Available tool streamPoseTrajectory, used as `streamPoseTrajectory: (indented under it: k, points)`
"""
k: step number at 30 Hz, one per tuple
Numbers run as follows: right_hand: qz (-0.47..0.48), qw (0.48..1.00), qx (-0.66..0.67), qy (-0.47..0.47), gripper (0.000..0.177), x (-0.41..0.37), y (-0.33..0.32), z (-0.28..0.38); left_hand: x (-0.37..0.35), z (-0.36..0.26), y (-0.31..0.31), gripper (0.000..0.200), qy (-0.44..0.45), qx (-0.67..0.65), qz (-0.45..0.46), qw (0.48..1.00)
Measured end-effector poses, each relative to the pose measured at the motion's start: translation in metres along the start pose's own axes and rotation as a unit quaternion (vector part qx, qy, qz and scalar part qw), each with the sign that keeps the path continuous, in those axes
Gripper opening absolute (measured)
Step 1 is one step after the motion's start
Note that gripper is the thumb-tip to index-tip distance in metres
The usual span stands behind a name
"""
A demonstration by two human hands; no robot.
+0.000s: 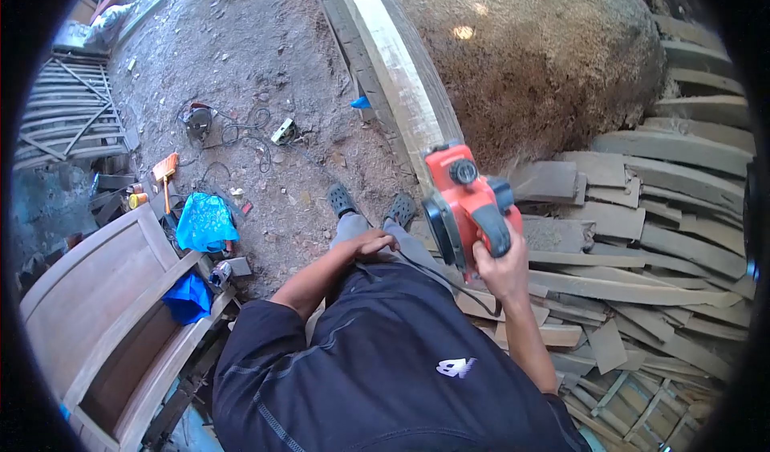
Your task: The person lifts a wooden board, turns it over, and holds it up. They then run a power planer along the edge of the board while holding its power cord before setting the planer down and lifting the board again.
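Note:
My right hand (500, 269) grips the dark rear handle of a red electric planer (461, 187). The planer's front is at the near end of a long wooden beam (393, 55), whose top has a pale strip; whether its sole touches the wood cannot be made out. A dark power cord (437, 274) loops from the planer across my lap. Close to my thighs, my left hand (374, 244) has its fingers curled at the cord and appears to hold it, though the fingertips are partly hidden.
Curved wooden offcuts (674, 291) lie stacked on the right, below a big sawdust heap (553, 59). On the dusty ground to the left are another power tool (198, 123), tangled cable (257, 127) and an orange brush (165, 167). A wooden furniture frame (120, 267) stands at lower left.

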State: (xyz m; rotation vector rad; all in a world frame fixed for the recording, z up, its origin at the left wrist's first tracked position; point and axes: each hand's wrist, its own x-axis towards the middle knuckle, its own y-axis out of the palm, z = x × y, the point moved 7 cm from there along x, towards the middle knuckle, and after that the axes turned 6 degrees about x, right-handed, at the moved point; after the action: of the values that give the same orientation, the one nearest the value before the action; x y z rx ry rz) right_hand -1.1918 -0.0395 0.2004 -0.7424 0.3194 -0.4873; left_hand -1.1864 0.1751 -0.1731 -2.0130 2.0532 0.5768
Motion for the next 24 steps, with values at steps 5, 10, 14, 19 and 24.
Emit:
streamPoseTrajectory:
  k: [5, 10, 14, 19, 24]
  points:
    - [0.015, 0.996, 0.083, -0.014, 0.028, 0.104, 0.039, 0.048, -0.024, -0.054, -0.046, 0.053, 0.011, 0.139, -0.275, 0.951]
    - [0.019, 0.995, 0.093, -0.014, 0.022, 0.193, 0.069, 0.093, 0.005, -0.082, -0.054, 0.052, 0.110, 0.118, -0.294, 0.942]
    - [0.022, 0.995, 0.087, -0.042, 0.022, 0.266, 0.095, 0.118, 0.019, -0.057, -0.036, 0.048, 0.042, 0.074, -0.112, 0.990]
    - [0.044, 0.997, 0.069, 0.002, 0.024, 0.348, 0.128, 0.146, -0.026, -0.048, -0.042, 0.053, 0.065, 0.039, -0.323, 0.943]
    - [0.074, 0.995, 0.064, -0.005, 0.029, 0.419, 0.159, 0.185, -0.041, -0.088, -0.075, 0.050, 0.093, 0.192, -0.502, 0.838]
